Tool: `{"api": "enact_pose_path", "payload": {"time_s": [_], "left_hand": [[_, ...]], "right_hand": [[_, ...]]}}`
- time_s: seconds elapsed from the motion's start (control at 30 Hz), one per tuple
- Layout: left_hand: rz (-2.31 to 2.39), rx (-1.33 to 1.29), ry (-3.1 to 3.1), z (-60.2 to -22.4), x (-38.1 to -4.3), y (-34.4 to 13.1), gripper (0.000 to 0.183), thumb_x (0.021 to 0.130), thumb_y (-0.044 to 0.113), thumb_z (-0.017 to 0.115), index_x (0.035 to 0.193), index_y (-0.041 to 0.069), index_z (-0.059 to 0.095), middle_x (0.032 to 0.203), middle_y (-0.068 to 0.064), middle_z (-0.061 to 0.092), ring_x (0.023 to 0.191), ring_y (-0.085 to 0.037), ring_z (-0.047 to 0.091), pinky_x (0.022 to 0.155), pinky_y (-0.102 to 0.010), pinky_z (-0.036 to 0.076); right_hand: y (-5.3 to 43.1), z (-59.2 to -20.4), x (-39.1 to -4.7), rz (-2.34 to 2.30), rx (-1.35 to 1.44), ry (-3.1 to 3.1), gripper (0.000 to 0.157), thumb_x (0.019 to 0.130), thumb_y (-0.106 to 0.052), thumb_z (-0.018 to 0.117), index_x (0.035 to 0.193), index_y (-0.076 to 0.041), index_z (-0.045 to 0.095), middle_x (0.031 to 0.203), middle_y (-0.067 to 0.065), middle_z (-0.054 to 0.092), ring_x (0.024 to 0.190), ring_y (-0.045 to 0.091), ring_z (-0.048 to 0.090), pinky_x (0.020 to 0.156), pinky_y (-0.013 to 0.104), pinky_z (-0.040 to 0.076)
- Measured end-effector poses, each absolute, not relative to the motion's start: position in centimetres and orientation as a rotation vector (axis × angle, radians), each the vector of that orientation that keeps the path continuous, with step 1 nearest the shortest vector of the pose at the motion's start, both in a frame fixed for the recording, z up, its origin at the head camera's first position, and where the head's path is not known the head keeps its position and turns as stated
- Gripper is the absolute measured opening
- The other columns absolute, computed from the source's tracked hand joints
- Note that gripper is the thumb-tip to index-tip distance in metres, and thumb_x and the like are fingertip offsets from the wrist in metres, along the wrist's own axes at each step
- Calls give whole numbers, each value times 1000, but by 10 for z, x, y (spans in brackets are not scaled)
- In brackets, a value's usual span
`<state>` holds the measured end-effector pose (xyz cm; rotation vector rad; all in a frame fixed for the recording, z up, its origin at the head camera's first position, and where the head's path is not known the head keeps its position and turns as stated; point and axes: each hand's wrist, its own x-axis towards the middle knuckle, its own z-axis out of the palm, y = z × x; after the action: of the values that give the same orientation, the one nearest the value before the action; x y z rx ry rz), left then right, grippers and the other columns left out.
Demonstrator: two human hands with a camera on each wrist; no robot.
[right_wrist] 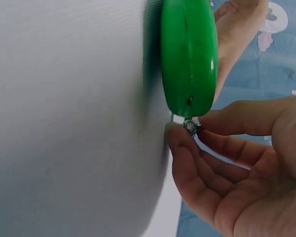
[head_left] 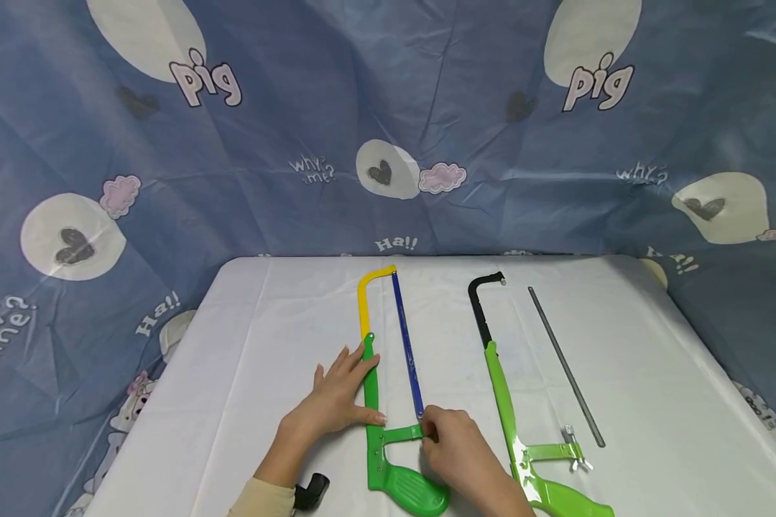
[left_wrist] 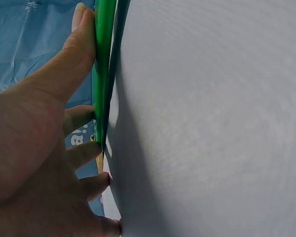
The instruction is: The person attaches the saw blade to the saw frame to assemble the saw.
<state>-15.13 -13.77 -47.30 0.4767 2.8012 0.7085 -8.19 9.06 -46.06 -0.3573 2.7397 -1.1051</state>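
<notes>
A hacksaw with a green handle and frame (head_left: 371,388), a yellow front arm (head_left: 363,305) and a blue blade (head_left: 406,337) lies on the white-covered table. The left hand (head_left: 336,398) rests on the green frame, fingers spread and fairly straight, thumb near the crosspiece. In the left wrist view its thumb and fingertips touch the green bar (left_wrist: 103,64). At the crosspiece's end, the right hand (head_left: 455,445) pinches the wing nut (right_wrist: 190,127) between thumb and fingers; in the head view the hand hides this nut. The green grip (right_wrist: 190,59) is beside that hand in the right wrist view.
Right of the hands lies a second hacksaw (head_left: 502,395), lime green and black, with its wing nut (head_left: 580,464) showing. A loose grey blade (head_left: 565,366) lies beyond it. A black object (head_left: 312,492) is by the left wrist. Patterned blue cloth (head_left: 491,129) hangs behind the table (head_left: 284,316).
</notes>
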Motion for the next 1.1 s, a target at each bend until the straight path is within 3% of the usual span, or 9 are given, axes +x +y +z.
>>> {"api": "enact_pose_path", "payload": {"time_s": [0.3, 0.67, 0.87, 1.1], "left_hand": [[703, 504, 2832, -475, -155, -136, 103, 65, 57, 85, 152, 22, 42, 165, -11, 25, 153, -41, 16, 111, -78, 10], [707, 464, 2807, -477, -152, -137, 104, 64, 59, 85, 152, 24, 41, 166, -9, 23, 154, -40, 15, 110, -79, 9], [705, 467, 2811, -478, -153, -138, 104, 65, 60, 84, 152, 25, 41, 166, -8, 23, 154, -40, 14, 111, -79, 9], [699, 470, 2815, -479, -154, -137, 105, 64, 60, 84, 152, 25, 41, 166, -8, 24, 154, -39, 14, 111, -79, 9]], "right_hand": [[96, -463, -85, -1199, -333, 2681, 18, 80, 6, 61, 74, -11, 59, 61, -7, 53, 55, 6, 44, 49, 22, 38], [94, -467, -85, -1152, -368, 2744, 29, 76, 14, 55, 70, -14, 56, 61, -8, 50, 55, 5, 40, 50, 21, 35], [89, -465, -81, -977, -364, 2910, 29, 77, 10, 62, 68, -16, 53, 62, -8, 45, 57, 7, 38, 51, 22, 31], [80, -463, -78, -763, -417, 3044, 26, 71, 11, 68, 68, -14, 62, 60, -7, 49, 53, 5, 40, 48, 23, 32]]}}
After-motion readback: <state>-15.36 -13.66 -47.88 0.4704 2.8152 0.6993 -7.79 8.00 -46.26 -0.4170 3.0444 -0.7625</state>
